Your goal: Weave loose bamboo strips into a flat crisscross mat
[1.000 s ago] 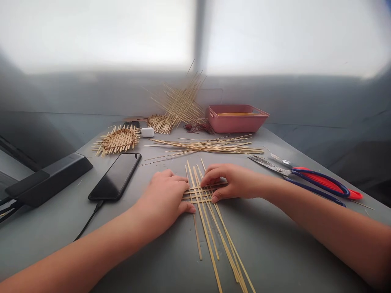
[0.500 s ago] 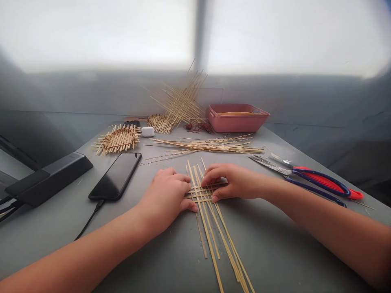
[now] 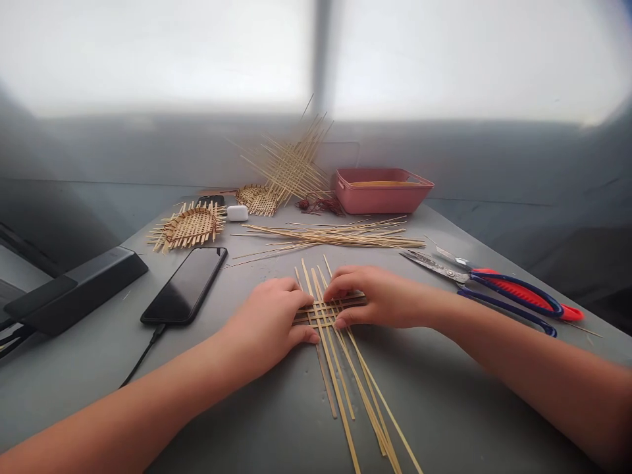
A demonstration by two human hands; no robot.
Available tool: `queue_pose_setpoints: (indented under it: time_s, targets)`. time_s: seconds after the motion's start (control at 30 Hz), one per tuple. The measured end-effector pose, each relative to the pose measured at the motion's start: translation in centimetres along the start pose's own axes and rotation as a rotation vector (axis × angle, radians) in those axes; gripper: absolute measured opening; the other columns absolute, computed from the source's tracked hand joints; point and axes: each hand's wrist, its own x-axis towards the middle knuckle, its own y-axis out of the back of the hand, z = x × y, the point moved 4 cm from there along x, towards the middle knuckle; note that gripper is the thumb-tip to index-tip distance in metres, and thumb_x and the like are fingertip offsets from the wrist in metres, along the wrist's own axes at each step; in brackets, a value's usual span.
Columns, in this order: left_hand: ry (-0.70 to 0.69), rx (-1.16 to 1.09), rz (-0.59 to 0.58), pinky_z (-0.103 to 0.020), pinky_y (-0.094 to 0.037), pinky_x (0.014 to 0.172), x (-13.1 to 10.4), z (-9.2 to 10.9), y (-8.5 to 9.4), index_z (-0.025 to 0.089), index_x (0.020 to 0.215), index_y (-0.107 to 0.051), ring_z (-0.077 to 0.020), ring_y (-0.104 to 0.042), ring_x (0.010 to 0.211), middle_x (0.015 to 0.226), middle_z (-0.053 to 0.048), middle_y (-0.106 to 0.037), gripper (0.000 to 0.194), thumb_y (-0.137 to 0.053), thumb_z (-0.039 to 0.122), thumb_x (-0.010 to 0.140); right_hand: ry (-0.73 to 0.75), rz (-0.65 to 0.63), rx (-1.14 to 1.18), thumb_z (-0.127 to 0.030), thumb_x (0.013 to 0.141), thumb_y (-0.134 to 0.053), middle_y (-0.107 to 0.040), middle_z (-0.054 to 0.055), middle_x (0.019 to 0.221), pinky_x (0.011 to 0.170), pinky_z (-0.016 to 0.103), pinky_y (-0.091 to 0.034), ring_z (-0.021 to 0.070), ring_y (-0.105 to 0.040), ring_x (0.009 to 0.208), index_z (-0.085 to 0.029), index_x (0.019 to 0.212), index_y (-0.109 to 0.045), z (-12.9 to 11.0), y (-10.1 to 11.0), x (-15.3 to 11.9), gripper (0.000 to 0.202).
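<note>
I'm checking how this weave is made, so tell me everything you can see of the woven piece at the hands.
The woven piece is an open grid of narrow, flat, pale tan strips that look like bamboo or cane, one at its left browner. It lies on the grey table. Lengthwise strips trail toward the person, their near ends uneven and fanned; crosswise strips lace through them nearer the far ends. The left hand touches its left side, the right hand its right, hiding some crossings.
</note>
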Motion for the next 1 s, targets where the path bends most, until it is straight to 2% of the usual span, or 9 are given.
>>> queue_pose_setpoints:
  time_s: [0.17,0.33,0.6,0.87,1.0]
  targets:
    - [0.027,-0.102,0.004,-0.036,-0.045,0.083,0.1,0.0,-0.1,0.022,0.103,-0.069,-0.025,-0.056,0.096,0.099,-0.005,-0.061,0.038,-0.073,0.045,0.073,-0.038,0.075,-0.059,-0.034,0.073,-0.076,-0.059,0.003,0.091,0.072,0.03,-0.042,0.0203,-0.054,0.086,-0.018,0.089,-0.062,-0.2,-0.6,0.4,0.026]
    - [0.046,-0.083,0.078,-0.037,-0.045,0.083,0.4,-0.3,-0.8,0.02,0.097,-0.065,-0.0265,-0.055,0.097,0.098,-0.006,-0.062,0.033,-0.073,0.042,0.073,-0.063,0.092,-0.041,-0.03,0.071,-0.077,-0.057,0.002,0.087,0.069,0.028,-0.04,0.0191,-0.053,0.082,-0.019,0.085,-0.059,0.0,-0.9,0.5,0.026]
    - [0.064,-0.091,0.079,-0.037,-0.045,0.082,0.5,-0.3,-0.8,0.021,0.096,-0.065,-0.027,-0.056,0.097,0.097,-0.006,-0.062,0.034,-0.074,0.044,0.072,-0.083,0.099,-0.027,-0.024,0.07,-0.077,-0.056,0.001,0.084,0.067,0.027,-0.039,0.0175,-0.052,0.079,-0.018,0.083,-0.059,-0.2,-0.9,0.4,0.024]
    - [0.061,-0.058,0.074,-0.038,-0.044,0.082,0.3,-0.2,-0.8,0.02,0.097,-0.065,-0.0273,-0.055,0.097,0.099,-0.006,-0.062,0.034,-0.072,0.044,0.074,-0.075,0.088,-0.027,-0.032,0.07,-0.077,-0.058,0.002,0.088,0.068,0.028,-0.041,0.0187,-0.053,0.081,-0.019,0.086,-0.06,0.1,-0.6,0.3,0.027]
    - [0.036,-0.023,0.094,-0.04,-0.044,0.083,-0.1,0.0,-0.3,0.021,0.101,-0.064,-0.0272,-0.055,0.097,0.102,-0.007,-0.063,0.035,-0.069,0.045,0.076,-0.145,0.141,-0.024,-0.042,0.073,-0.071,-0.061,0.004,0.096,0.071,0.03,-0.043,0.0199,-0.055,0.085,-0.021,0.096,-0.059,1.0,0.8,-0.2,0.033]
